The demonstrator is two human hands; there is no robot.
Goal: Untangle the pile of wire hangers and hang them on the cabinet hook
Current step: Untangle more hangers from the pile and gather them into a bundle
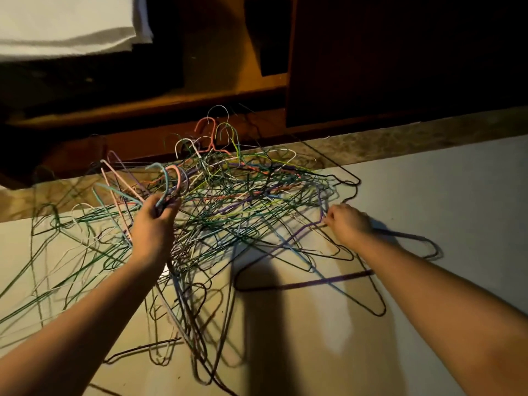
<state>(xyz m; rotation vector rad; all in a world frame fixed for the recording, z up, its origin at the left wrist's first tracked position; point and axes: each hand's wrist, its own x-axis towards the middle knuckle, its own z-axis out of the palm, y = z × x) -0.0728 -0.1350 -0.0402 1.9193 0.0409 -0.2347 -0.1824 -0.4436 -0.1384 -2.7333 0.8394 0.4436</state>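
Lying on the pale surface (428,195), the pile of wire hangers (245,201) looks light, stiff and snaggy, best held at the necks, where the left hand (155,217) grips several while the right hand (347,221) pinches a purple hanger (305,228).

Dim, warm light; perhaps slightly blurred.
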